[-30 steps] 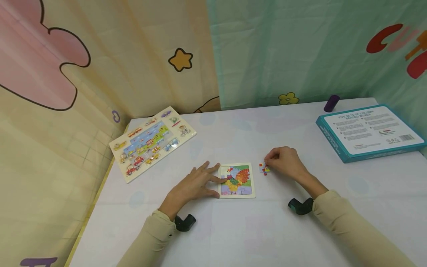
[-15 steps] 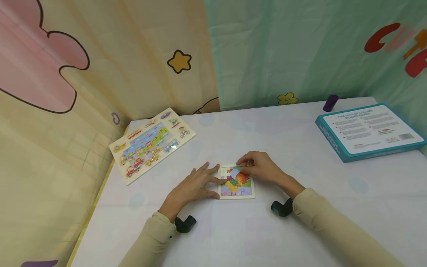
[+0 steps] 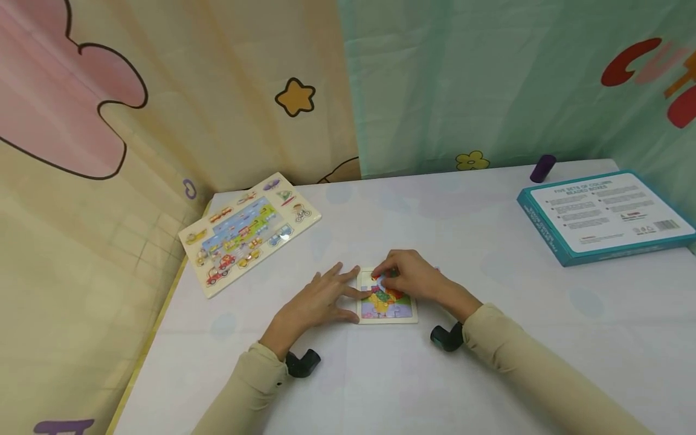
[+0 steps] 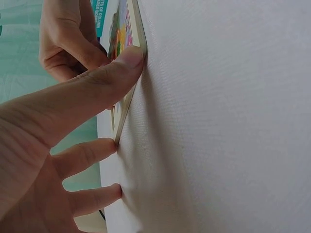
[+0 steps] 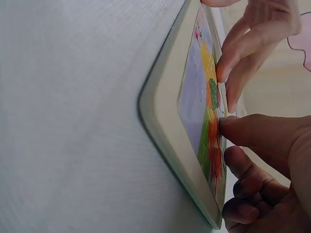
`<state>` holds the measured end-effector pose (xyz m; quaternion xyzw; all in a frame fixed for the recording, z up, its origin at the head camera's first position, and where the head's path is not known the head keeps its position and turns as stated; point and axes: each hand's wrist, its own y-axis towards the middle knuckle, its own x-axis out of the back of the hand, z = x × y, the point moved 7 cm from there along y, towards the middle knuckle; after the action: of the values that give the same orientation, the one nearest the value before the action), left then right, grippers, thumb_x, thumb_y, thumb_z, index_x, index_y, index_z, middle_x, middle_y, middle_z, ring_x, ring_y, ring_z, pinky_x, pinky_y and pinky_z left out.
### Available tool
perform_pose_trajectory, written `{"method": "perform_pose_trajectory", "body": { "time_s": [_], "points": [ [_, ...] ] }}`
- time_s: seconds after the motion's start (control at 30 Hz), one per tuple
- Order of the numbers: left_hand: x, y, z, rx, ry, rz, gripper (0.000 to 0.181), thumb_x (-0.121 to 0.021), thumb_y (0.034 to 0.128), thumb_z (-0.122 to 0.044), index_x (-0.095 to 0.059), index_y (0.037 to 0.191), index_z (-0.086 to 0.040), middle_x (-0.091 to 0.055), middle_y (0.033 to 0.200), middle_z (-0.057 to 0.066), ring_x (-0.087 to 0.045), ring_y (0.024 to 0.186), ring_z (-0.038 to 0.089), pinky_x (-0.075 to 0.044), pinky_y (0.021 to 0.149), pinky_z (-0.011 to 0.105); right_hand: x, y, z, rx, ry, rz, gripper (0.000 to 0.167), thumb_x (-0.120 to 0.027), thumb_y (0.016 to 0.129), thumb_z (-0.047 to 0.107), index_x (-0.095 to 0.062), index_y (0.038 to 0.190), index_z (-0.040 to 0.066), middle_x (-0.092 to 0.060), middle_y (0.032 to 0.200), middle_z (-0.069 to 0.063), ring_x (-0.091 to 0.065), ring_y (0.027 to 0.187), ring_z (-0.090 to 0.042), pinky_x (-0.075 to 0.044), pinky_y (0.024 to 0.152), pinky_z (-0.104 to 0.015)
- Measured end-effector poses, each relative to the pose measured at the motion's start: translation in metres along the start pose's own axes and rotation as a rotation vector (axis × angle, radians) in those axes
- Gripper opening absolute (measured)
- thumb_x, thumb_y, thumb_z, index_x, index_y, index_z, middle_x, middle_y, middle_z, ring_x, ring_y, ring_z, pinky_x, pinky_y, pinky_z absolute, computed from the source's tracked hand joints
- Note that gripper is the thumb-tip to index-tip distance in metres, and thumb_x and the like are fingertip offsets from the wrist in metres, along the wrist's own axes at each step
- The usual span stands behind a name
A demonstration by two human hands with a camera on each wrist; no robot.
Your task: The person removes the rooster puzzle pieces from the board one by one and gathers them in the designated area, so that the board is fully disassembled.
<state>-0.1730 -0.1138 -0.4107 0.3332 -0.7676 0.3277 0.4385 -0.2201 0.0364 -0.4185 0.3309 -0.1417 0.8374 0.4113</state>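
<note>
A small square jigsaw puzzle with a chicken picture lies in its pale frame on the table. Spread, straight fingers of my left hand rest along its left side, one reaching onto the picture. In the left wrist view the left thumb presses the frame's edge. Above the puzzle's upper part, my right hand pinches a small puzzle piece, mostly covered by the fingers. The right wrist view has the right thumb touching the picture, other fingers curled. Loose pieces right of the frame are nearly all behind the right hand.
A larger vehicle puzzle board lies at the back left. At the right is a teal-edged box with a purple cylinder behind it. Printed curtains hang behind the white-covered table.
From the loose pieces beside the frame, my right hand has moved left with a puzzle piece, over the puzzle's upper right and then its upper middle. The left hand has stayed put.
</note>
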Motion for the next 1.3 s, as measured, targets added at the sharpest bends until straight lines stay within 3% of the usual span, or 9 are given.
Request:
{"method": "perform_pose_trajectory", "body": {
  "time_s": [0.3, 0.5, 0.67, 0.9, 1.1, 1.3],
  "points": [
    [0.0006, 0.0009, -0.0001, 0.002, -0.004, 0.004, 0.052, -0.082, 0.0761, -0.038, -0.069, 0.126, -0.030, -0.036, 0.156, 0.007, -0.020, 0.146, 0.041, -0.022, 0.106, 0.072, 0.0004, 0.0018, 0.0025, -0.031, -0.037, -0.002, 0.018, -0.072, 0.085, 0.004, -0.078, 0.100, 0.012, -0.059, 0.089, 0.002, -0.053, 0.082, -0.014, -0.046, 0.073, -0.029],
    [-0.0013, 0.0005, -0.0002, 0.013, 0.001, 0.011, 0.051, -0.082, 0.0762, -0.039, -0.069, 0.125, -0.030, -0.036, 0.156, 0.006, -0.019, 0.146, 0.042, -0.021, 0.107, 0.072, 0.0005, 0.0018, 0.0037, -0.046, -0.037, -0.044, 0.015, -0.075, 0.084, 0.005, -0.078, 0.096, 0.013, -0.056, 0.098, -0.001, -0.053, 0.093, -0.019, -0.045, 0.083, -0.035],
    [-0.0010, 0.0008, 0.0000, 0.015, 0.006, 0.010, 0.051, -0.082, 0.0761, -0.038, -0.069, 0.125, -0.030, -0.036, 0.156, 0.005, -0.019, 0.146, 0.042, -0.021, 0.107, 0.072, 0.0004, 0.0019, 0.0028, -0.072, -0.038, -0.052, 0.015, -0.077, 0.083, 0.007, -0.078, 0.096, 0.015, -0.064, 0.103, 0.002, -0.058, 0.097, -0.020, -0.048, 0.089, -0.043],
    [-0.0022, 0.0004, 0.0004, 0.017, 0.005, 0.014, 0.052, -0.082, 0.0763, -0.038, -0.069, 0.125, -0.030, -0.036, 0.156, 0.006, -0.019, 0.146, 0.042, -0.021, 0.107, 0.071, -0.0004, 0.0004, 0.0017, -0.091, -0.018, -0.047, 0.017, -0.077, 0.084, 0.008, -0.077, 0.099, 0.015, -0.072, 0.103, 0.004, -0.058, 0.086, -0.013, -0.049, 0.078, -0.032],
    [-0.0012, 0.0002, 0.0003, 0.018, 0.011, 0.009, 0.052, -0.082, 0.0766, -0.038, -0.069, 0.126, -0.030, -0.036, 0.156, 0.005, -0.020, 0.146, 0.041, -0.022, 0.107, 0.071, 0.0039, -0.0030, 0.0001, -0.118, 0.000, -0.063, 0.027, -0.074, 0.085, 0.009, -0.071, 0.112, 0.013, -0.071, 0.096, -0.001, -0.058, 0.080, -0.013, -0.050, 0.072, -0.030],
    [-0.0006, 0.0005, 0.0003, 0.017, 0.006, 0.006, 0.052, -0.082, 0.0763, -0.037, -0.069, 0.126, -0.030, -0.036, 0.156, 0.006, -0.020, 0.146, 0.041, -0.021, 0.108, 0.071, 0.0086, -0.0033, -0.0040, -0.145, 0.028, -0.106, 0.014, -0.072, 0.086, 0.008, -0.076, 0.099, 0.010, -0.071, 0.087, 0.003, -0.059, 0.078, -0.012, -0.050, 0.073, -0.030]
  ]
}}
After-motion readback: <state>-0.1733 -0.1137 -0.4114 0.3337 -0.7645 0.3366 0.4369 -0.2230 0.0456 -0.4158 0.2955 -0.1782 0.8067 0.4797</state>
